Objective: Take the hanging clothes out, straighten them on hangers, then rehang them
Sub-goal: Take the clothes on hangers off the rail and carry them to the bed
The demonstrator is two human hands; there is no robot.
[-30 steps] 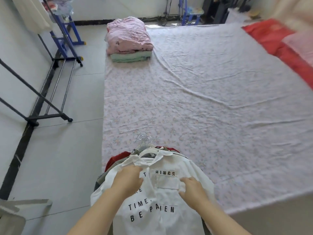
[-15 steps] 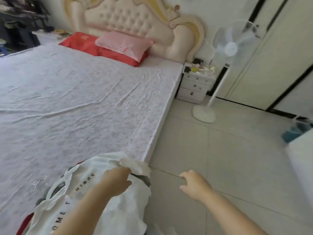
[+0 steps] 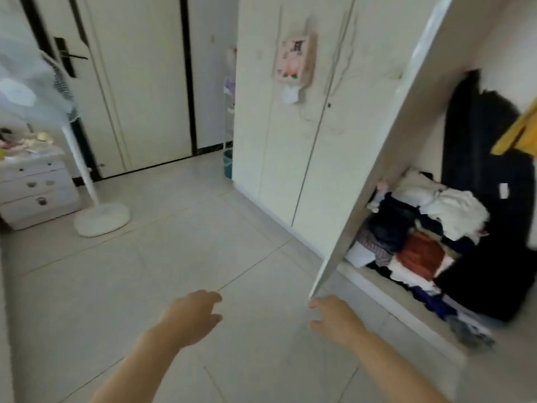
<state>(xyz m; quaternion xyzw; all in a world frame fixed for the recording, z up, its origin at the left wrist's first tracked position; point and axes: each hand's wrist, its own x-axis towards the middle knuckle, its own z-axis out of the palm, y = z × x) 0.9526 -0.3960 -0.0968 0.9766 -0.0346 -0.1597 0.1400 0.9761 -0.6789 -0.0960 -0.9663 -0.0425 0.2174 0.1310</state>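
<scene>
On head cam I saw left hand [image 3: 193, 315] and right hand [image 3: 334, 317] both out over the tile floor [image 3: 145, 271], fingers loose, holding nothing. Right hand sat just below the bottom corner of the swung-out wardrobe door [image 3: 374, 170]; contact unclear, frame blurred. Inside: dark hanging clothes [image 3: 488, 175], a yellow garment [image 3: 520, 135] at the right edge, a jumbled clothes pile [image 3: 421, 225] beneath. Standing fan [image 3: 100, 219] and white nightstand [image 3: 35, 193] far left.

The wardrobe [image 3: 276, 141] fills the right side, its door [image 3: 377, 170] standing open over the floor [image 3: 145, 271]. Inside it, a pile of clothes [image 3: 421, 228] lies at the bottom, with hanging garments [image 3: 488, 170] to the pile's right. At the floor's left edge a fan [image 3: 97, 219] stands just right of a nightstand [image 3: 35, 193]. The right hand [image 3: 334, 318] is near the door's lower corner, and the left hand [image 3: 191, 318] is to its left.
</scene>
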